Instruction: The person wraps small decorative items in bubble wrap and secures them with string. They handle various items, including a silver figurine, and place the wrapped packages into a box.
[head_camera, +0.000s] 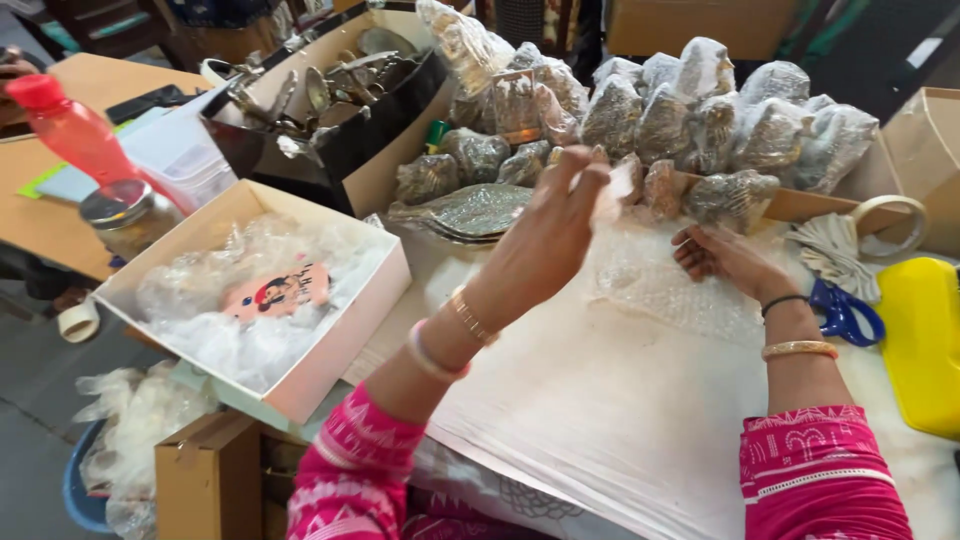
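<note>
My left hand (556, 228) is raised over the table, its fingers pinched on the upper edge of a sheet of bubble wrap (655, 285). The sheet drapes down to the white paper-covered table (600, 400). On the wrap's right side my right hand (728, 260) lies flat and presses it down. Just behind both hands stands a pile of metal items bagged in clear plastic (690, 120). A flat wrapped metal plate (470, 210) lies left of my left hand.
A white box (340, 345) with plastic wrapping sits at the left. Behind it are a red bottle (75, 130), a jar (125, 215) and a dark box of metal utensils (320, 95). Blue scissors (848, 315), a tape roll (890, 222) and a yellow object (925, 340) lie at the right.
</note>
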